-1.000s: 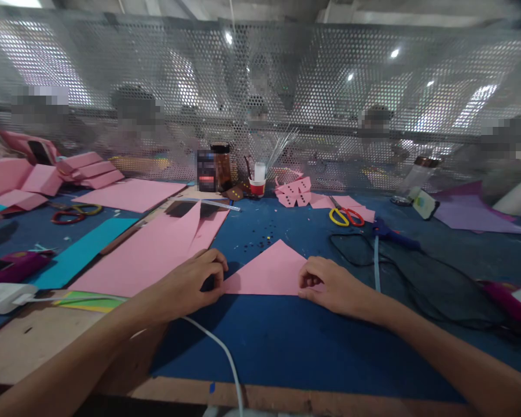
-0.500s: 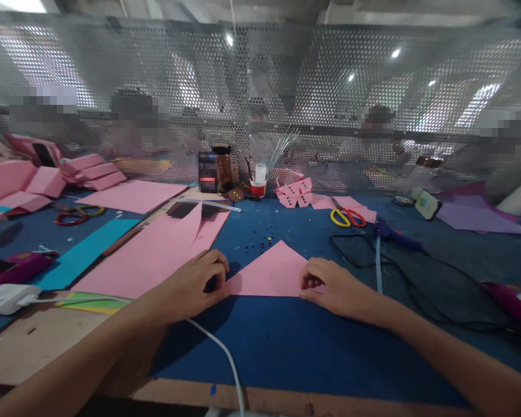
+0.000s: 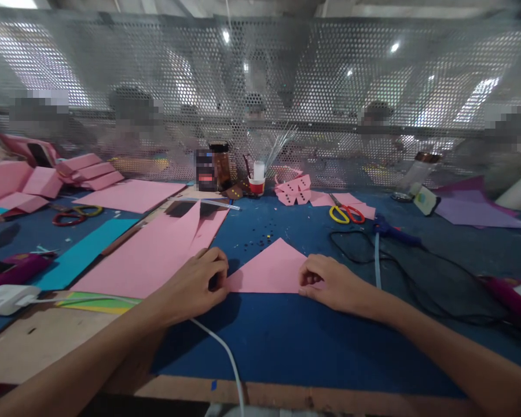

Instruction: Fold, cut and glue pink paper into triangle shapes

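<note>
A pink paper triangle [image 3: 269, 269] lies on the blue table surface with its peak pointing away from me and its long straight edge toward me. My left hand [image 3: 206, 281] is closed at its left corner, thumb and fingers pinching the tip. At the right end, my right hand [image 3: 323, 281] pinches the paper near the other corner, with part of that corner hidden behind the fingers. Large pink sheets [image 3: 151, 255] lie just left of my left hand, one with a raised flap. Small dark bits [image 3: 264, 231] are scattered beyond the peak.
Scissors with yellow and red handles [image 3: 346, 213] lie at the back right, near a blue glue gun [image 3: 397, 233] and its black cord. A white cable [image 3: 226, 347] crosses the near left. A perforated metal screen [image 3: 312, 104] stands behind, with people beyond it.
The whole view has shifted very slightly. Both hands keep their hold on the corners of the pink paper triangle, with no clear movement.
</note>
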Motion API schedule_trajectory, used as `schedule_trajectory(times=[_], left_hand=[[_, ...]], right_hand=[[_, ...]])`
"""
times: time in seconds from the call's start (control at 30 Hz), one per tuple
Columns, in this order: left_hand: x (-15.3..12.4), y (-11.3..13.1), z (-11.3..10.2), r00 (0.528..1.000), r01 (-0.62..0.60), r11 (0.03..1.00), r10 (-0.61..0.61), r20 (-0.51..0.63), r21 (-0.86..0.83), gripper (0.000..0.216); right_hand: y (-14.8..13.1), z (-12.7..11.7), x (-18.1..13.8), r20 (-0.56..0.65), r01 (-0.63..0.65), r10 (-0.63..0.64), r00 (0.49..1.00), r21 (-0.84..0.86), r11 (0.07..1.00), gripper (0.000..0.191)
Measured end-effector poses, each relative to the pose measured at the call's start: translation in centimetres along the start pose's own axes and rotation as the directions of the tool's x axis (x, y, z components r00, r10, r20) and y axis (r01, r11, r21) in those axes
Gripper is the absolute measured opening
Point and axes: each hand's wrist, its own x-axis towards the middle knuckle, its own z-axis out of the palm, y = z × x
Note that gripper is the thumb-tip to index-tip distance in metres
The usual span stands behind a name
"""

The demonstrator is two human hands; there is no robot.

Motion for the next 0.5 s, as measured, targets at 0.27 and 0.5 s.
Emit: schedule_trajectory(times=[0.27, 0.5], left_hand=[[0.09, -0.16, -0.19, 0.999, 0.028, 0.998, -0.027, 0.030, -0.051, 0.008], [-0.04, -0.68, -0.56, 0.998, 0.022, 0.992, -0.014, 0.064, -0.120, 0.005]], right_hand=[[-0.29, -0.10, 0.10, 0.009, -0.022, 0.023, 1.000, -0.011, 1.000, 0.006], [-0.11, 0.04, 0.07, 0.001, -0.011, 0.011, 1.000, -0.012, 1.000, 0.006]])
